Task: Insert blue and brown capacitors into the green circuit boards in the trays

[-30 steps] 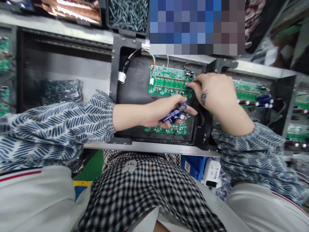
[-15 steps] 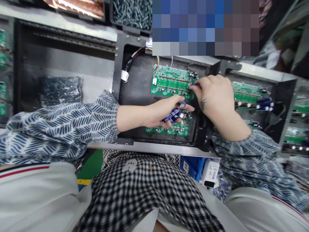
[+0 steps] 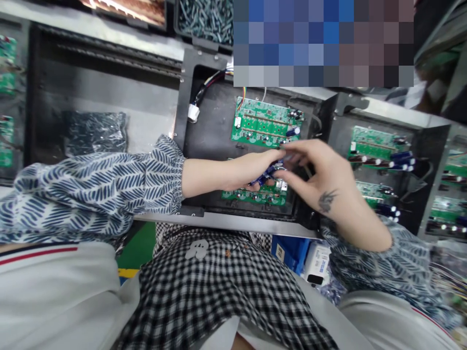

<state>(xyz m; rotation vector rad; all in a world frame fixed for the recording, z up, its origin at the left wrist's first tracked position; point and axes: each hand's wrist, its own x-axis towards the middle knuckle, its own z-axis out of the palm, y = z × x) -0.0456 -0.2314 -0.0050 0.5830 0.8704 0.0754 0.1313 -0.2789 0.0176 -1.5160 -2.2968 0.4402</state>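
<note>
My left hand (image 3: 251, 167) is closed around several blue cylindrical capacitors (image 3: 268, 174), which show between the fingers above the lower green circuit board (image 3: 251, 195). My right hand (image 3: 317, 175) reaches in from the right, thumb and fingers apart on either side of those capacitors, its fingertips slightly blurred. Whether it touches one I cannot tell. Just beyond both hands lies the upper green circuit board (image 3: 259, 122), with one blue capacitor (image 3: 293, 131) lying along its right end. Part of the lower board is hidden under my left hand.
Both boards lie in a black tray (image 3: 207, 141), beside a cable with a white connector (image 3: 193, 113). To the right, another tray holds boards with capacitors (image 3: 401, 160). A plastic bag of dark parts (image 3: 97, 132) lies left; a bin of small metallic parts (image 3: 206, 22) stands behind.
My right hand has moved from the upper board's right end down toward my left hand, its fingers opening. A blue capacitor now shows on that board where the fingers were.
</note>
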